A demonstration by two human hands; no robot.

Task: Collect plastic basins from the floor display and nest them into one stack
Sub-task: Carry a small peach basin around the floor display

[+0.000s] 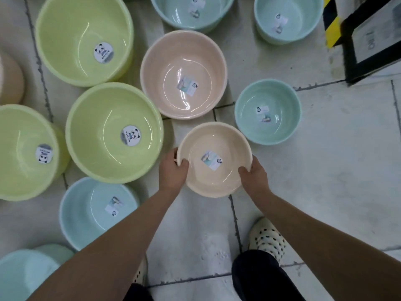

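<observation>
Lime-green basins (112,131), three, largest on display: all lie beyond the left hand (172,170) and to its outer side, each standing singly on the tiled floor (336,148). Each has a round panda sticker (130,135) inside, which reads "MEISIER".

Peach basin (183,61), one, mid-size: straight ahead of both hands, not collected. Square label inside, print too small to read.

Pale blue basin (86,213), one: beside the left forearm, nearer the person than the hand. Square label, unreadable.

Mint basin (268,127), one, small: just ahead of the right hand (253,175), standing alone. Label unreadable.

Cream basin (217,179), one, small: held between the two hands. Each hand grips the rim on its own side, thumb curled inside and fingers under the outer lip. Whether it is off the floor cannot be told.

Status, judged: early. One basin is in hand and no nested stack is plainly in view. Every other listed basin is yet to be gathered, the larger ones presumably serving as the base.
</observation>
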